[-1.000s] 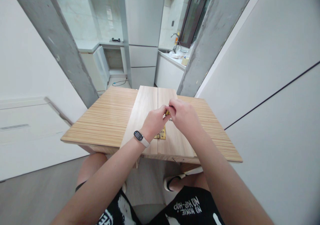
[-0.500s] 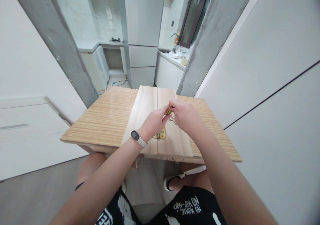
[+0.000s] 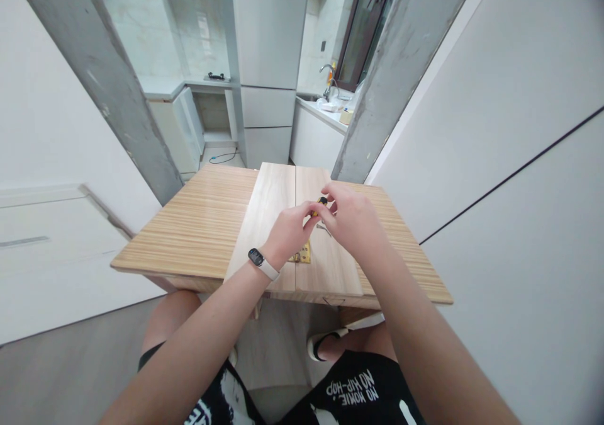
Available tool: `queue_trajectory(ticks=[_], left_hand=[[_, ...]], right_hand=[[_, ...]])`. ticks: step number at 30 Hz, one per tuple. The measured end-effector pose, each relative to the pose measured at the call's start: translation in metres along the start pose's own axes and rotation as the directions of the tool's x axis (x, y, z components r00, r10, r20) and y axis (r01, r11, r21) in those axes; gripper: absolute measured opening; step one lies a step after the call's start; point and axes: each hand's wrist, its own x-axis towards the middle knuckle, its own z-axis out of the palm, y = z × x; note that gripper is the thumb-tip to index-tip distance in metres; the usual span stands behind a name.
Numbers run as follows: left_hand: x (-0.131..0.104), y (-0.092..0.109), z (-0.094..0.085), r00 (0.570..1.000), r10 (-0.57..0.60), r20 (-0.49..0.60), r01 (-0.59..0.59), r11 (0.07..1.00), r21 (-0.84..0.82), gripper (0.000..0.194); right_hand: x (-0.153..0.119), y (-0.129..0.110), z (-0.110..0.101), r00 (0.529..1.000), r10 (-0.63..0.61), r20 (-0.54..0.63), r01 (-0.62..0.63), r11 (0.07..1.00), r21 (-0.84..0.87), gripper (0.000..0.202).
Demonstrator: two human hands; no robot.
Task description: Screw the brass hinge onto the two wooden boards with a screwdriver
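Note:
My left hand (image 3: 291, 225), wearing a pale-banded wristband (image 3: 263, 264), pinches a small yellow-and-black object (image 3: 321, 201) between thumb and fingers. I cannot make out its exact kind. My right hand (image 3: 350, 212) closes on the same object from the right, thumb against it and forefinger curled over its dark end. Both hands are above two light wooden boards (image 3: 272, 189) lying side by side. Below my left hand, a yellow plate with dark spots (image 3: 304, 252) lies across the seam, partly covered by that hand. A slim metal piece (image 3: 323, 228) rests on the right board.
The boards lie on a striped wooden table (image 3: 202, 214), their near ends close to its front edge. My legs are beneath it. A tall fridge (image 3: 268, 41) stands beyond, with a sink counter (image 3: 321, 119) to its right. White panels flank both sides.
My right hand's fingers have shifted around the small object, and its black end now shows more. My left hand keeps its grip. The view has moved slightly.

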Motion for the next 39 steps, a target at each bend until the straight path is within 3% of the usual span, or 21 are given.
queue_trajectory(ticks=[5,12,21,30,35,39], left_hand=[[0.000,0.003,0.002,1.000,-0.013,0.001,0.013,0.999,0.033,0.015],[0.001,0.002,-0.004,0.999,-0.027,0.021,0.027,1.000,-0.013,0.016],[0.003,0.001,-0.007,0.998,-0.028,0.060,0.025,0.998,0.053,0.020],[0.011,-0.003,-0.015,0.988,-0.006,0.157,0.049,0.960,-0.277,0.033],[0.012,-0.005,-0.018,0.995,-0.030,0.092,0.051,0.969,-0.241,0.019],[0.013,-0.006,-0.017,0.997,-0.070,0.037,0.076,0.978,-0.194,0.006]], right_hand=[[0.000,-0.006,0.005,0.998,0.064,-0.012,-0.065,0.993,-0.101,0.021],[0.000,-0.007,0.003,1.000,0.012,0.014,-0.011,0.999,-0.033,0.021],[0.003,-0.003,0.001,0.995,-0.058,0.083,0.047,0.991,0.128,0.023],[0.006,0.005,0.005,0.993,-0.086,0.077,0.069,0.978,0.198,0.030],[0.004,0.004,0.002,0.991,-0.103,0.091,0.077,0.966,0.248,0.025],[0.007,0.002,0.003,1.000,0.021,-0.016,-0.019,0.994,0.108,0.025]])
